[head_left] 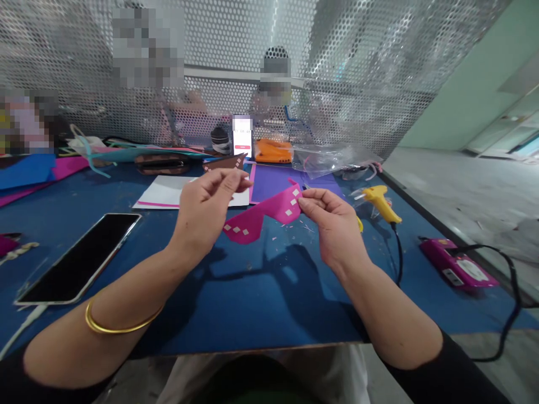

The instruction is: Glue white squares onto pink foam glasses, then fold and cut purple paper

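A pair of pink paper glasses (248,224) with small white squares stuck on both lenses hangs tilted above the blue table. My right hand (339,224) pinches its right end between thumb and fingers. In front of its left end is my left hand (206,207), with thumb and fingertips closed together; whatever they may hold is too small or hidden to make out. Just beyond that hand lies a dark brown paper piece (223,163) with similar light squares. Small paper scraps (305,224) are scattered on the table below the glasses.
A yellow glue gun (381,203) and a magenta box (458,264) with black cords are on the right. A charging phone (80,261) lies left. White sheets (162,191), purple sheets (272,182), an orange object (273,151) and an upright phone (242,137) stand behind, before a perforated metal screen (223,45).
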The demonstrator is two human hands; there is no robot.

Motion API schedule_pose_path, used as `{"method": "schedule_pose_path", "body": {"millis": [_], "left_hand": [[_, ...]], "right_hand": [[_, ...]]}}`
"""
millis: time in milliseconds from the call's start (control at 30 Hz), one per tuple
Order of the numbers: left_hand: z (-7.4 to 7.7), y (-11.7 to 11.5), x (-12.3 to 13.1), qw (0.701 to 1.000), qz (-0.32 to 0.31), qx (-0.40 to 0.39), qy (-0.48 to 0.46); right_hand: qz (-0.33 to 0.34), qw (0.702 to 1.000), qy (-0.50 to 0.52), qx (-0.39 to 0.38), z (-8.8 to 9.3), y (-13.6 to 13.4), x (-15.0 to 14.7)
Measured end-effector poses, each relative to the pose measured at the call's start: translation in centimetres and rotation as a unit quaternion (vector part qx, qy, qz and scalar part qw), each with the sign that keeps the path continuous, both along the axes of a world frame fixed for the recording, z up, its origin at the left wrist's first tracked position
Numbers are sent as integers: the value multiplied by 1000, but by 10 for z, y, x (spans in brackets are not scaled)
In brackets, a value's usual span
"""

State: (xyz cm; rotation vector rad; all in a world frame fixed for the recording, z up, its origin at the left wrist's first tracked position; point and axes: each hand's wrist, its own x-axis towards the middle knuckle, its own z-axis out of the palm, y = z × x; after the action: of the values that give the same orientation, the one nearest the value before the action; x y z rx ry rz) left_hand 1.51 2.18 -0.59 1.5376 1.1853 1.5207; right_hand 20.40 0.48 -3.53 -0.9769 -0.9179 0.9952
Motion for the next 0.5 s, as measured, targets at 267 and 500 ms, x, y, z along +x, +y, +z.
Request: {"method": "schedule_pose_path", "body": {"millis": [267, 500], "left_hand": [[-8, 9, 0, 976, 113, -23, -184], [-18, -3, 10, 973, 35, -74, -217]], "right_hand": [[-38, 996, 76, 15, 2, 5, 4], [-65, 989, 130, 9, 2, 9, 7]]}}
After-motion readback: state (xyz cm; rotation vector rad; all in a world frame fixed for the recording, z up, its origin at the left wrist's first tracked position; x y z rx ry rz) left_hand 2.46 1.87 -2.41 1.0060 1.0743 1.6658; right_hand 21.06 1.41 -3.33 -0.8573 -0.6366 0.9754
